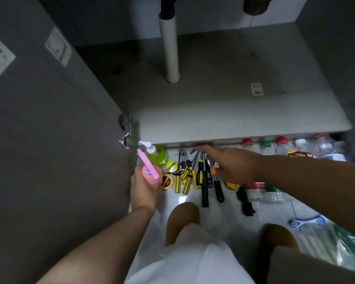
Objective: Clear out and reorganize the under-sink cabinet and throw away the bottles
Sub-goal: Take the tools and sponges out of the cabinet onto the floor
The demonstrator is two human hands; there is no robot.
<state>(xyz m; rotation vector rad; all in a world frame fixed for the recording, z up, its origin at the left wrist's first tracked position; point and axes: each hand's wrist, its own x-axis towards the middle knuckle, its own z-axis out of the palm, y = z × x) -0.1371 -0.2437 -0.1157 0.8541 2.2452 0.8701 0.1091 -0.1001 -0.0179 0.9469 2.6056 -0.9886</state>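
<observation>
- The cabinet (223, 103) stands open with its floor bare around the white drain pipe (170, 48). Its contents lie on the tiled floor in front of it.
- The clear plastic bottles (324, 146), with red and green caps, stand in a row against the cabinet's front edge at the right, and more lie under the right forearm. They look empty, so they are probably very light, thin-walled and easily dented. They would likely roll or tip at a nudge. The neck just under the cap looks the surest place to take hold, and several could be gathered that way at once.
- The hand tools (203, 181), pliers and screwdrivers with yellow-and-black handles, lie side by side. They are stiff and probably heavy for their size. The handles are the place to grasp them.
- The green pump bottle (159, 155) stands by the door hinge and looks partly full, so it likely has some weight. It is best held round the body, not by the pump.
- The pink spray bottle (150, 175) is small, smooth and probably light.
- The left hand (142, 189) has its fingers wrapped round the pink spray bottle's body, holding it just beside the green pump bottle.
- The right hand (232, 165) reaches over the hand tools with fingers stretched forward and loosely spread, gripping nothing that I can see. Whether a fingertip touches a tool I cannot tell.
</observation>
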